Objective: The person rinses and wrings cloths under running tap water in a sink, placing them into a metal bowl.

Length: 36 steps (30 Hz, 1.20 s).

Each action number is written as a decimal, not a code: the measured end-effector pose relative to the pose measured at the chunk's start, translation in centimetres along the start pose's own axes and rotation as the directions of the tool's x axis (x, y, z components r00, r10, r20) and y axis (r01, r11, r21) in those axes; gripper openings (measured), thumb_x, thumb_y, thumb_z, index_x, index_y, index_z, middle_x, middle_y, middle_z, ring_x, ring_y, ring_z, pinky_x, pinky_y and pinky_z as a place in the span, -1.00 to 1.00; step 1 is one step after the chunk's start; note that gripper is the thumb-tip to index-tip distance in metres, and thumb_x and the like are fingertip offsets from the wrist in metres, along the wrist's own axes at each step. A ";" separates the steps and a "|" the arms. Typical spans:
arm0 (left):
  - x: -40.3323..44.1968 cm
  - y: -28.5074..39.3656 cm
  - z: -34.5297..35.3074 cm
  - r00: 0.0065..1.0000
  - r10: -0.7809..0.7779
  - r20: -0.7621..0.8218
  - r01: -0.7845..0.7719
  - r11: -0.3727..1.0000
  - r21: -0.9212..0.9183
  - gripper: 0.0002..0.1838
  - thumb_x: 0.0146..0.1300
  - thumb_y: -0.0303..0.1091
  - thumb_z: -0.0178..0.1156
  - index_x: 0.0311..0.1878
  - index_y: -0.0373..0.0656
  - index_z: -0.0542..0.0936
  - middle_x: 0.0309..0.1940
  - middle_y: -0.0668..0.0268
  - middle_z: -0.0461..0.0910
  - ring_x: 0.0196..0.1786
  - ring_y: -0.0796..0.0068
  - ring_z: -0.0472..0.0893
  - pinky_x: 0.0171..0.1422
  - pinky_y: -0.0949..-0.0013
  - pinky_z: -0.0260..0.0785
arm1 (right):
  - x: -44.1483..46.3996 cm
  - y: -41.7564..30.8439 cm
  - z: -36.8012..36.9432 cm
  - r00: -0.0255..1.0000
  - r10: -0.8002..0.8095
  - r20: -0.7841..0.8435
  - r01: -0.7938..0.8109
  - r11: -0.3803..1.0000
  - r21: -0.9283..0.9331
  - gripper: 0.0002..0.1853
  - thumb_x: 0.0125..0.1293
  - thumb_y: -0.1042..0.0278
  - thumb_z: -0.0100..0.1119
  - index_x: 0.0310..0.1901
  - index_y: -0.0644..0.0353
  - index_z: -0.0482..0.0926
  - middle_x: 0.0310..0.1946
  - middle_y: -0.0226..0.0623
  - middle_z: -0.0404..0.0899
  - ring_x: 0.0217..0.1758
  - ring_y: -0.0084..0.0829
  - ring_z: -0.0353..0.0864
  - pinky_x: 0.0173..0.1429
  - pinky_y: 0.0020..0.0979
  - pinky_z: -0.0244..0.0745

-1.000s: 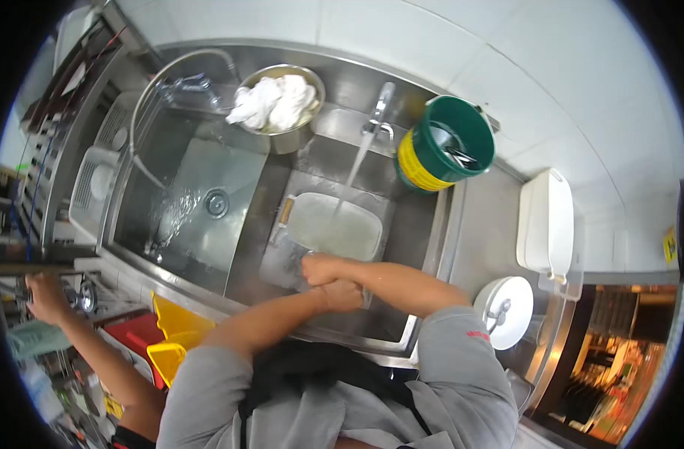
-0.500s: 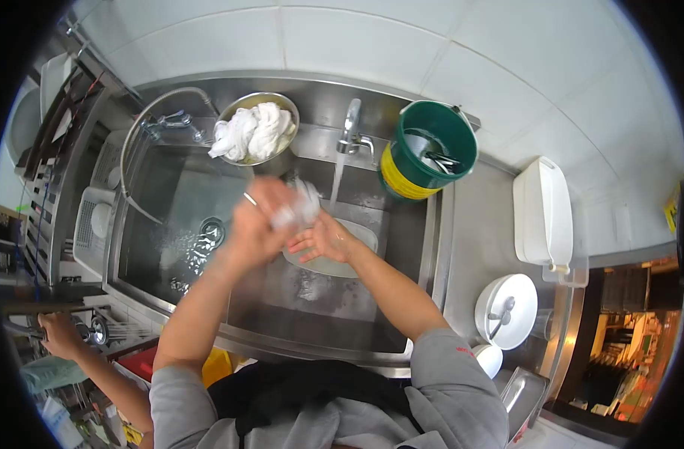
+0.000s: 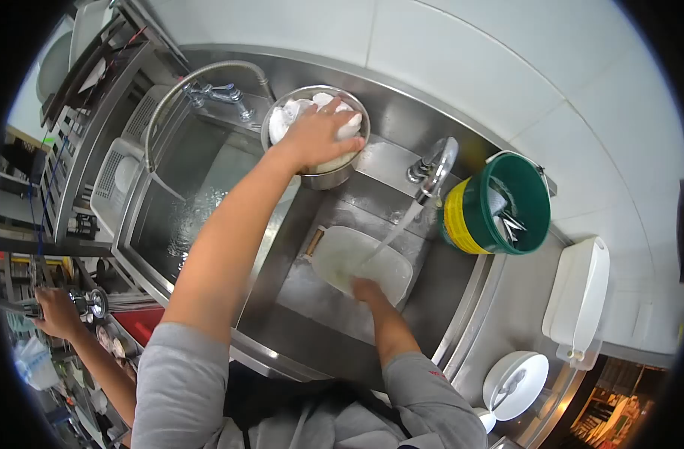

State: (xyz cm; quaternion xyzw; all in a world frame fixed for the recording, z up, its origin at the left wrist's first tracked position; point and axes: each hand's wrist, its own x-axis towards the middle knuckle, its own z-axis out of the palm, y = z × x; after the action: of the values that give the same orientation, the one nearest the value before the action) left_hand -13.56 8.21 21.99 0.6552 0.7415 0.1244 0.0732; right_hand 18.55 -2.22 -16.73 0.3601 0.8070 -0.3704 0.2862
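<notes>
My left hand lies palm down, fingers spread, on white cloths heaped in a metal pot on the ledge between the sink basins. My right hand reaches into a white oblong tub in the right basin; its fingers are hidden and what they touch cannot be made out. Water runs from the faucet into that tub, which has a brown piece at its left end.
A green bucket holding utensils stands right of the faucet. On the right counter are a long white container and a white bowl with a spoon. The left basin holds water; a co-worker's hand shows at far left.
My left hand has moved up and left to the pot from above the tub, where it held a white cloth. My right hand has lowered into the tub. The view has turned.
</notes>
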 end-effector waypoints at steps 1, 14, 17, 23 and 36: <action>0.2 -0.4 -0.5 0.999 -0.031 0.023 0.032 0.999 -0.028 -0.28 0.32 0.29 0.05 0.45 0.16 0.37 0.50 0.02 0.23 0.41 -0.41 0.28 0.49 -0.07 0.18 | 0.7 0.6 0.8 0.999 -0.029 0.023 0.031 0.997 -0.071 -0.60 0.39 0.16 -0.06 0.06 0.19 0.64 0.13 0.08 0.58 0.25 0.00 0.54 0.36 -0.01 0.35; -6.4 3.3 -1.7 0.673 0.158 -0.723 -0.155 0.985 0.071 -0.23 0.17 -0.32 0.30 0.49 0.17 0.28 0.49 0.00 0.16 0.42 -0.19 0.25 0.44 -0.12 0.19 | -16.5 -6.9 -16.8 0.869 -0.027 -0.494 0.250 0.886 0.390 -0.54 0.13 0.12 0.43 -0.05 0.30 0.63 -0.21 0.00 0.72 -0.08 -0.09 0.72 0.01 -0.18 0.53; -12.2 6.5 1.7 0.690 0.121 -0.713 -0.303 0.944 -0.134 -0.37 -0.05 -0.65 0.09 0.21 -0.15 0.52 0.17 0.01 0.46 0.24 -0.11 0.43 0.38 -0.03 0.26 | -20.9 -9.8 -19.7 0.804 -0.033 -0.594 0.285 0.898 0.335 -0.58 0.11 0.14 0.46 -0.14 0.31 0.62 -0.31 -0.10 0.71 -0.23 -0.25 0.72 -0.10 -0.21 0.54; -17.3 11.8 14.4 0.990 -0.143 -0.020 0.071 0.606 -0.792 -0.46 0.04 -0.58 0.26 0.19 -0.22 0.55 -0.04 0.08 0.61 0.07 0.17 0.61 0.15 0.21 0.47 | -21.9 -11.5 -21.0 0.775 -0.020 -0.632 0.606 0.309 0.733 -0.83 0.24 0.33 0.39 -0.26 0.16 0.58 -0.43 -0.47 0.60 -0.43 -0.64 0.53 -0.33 -0.50 0.42; -14.2 8.7 9.2 0.986 -0.167 0.004 0.143 0.835 -0.532 -0.86 0.29 -0.38 0.29 -0.26 -0.24 0.57 -0.53 0.28 0.57 -0.42 0.56 0.56 -0.28 0.38 0.42 | -15.4 -7.5 -20.0 0.627 0.179 -0.759 0.627 0.463 0.627 -0.87 0.23 0.35 0.31 -0.28 0.23 0.66 -0.52 -0.36 0.57 -0.44 -0.49 0.49 -0.33 -0.37 0.38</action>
State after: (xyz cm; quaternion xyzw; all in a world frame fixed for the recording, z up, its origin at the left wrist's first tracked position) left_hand -0.91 -4.11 14.83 0.5445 0.7304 0.3316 0.2451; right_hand 17.57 4.63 8.66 0.4434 0.5935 -0.5759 -0.3456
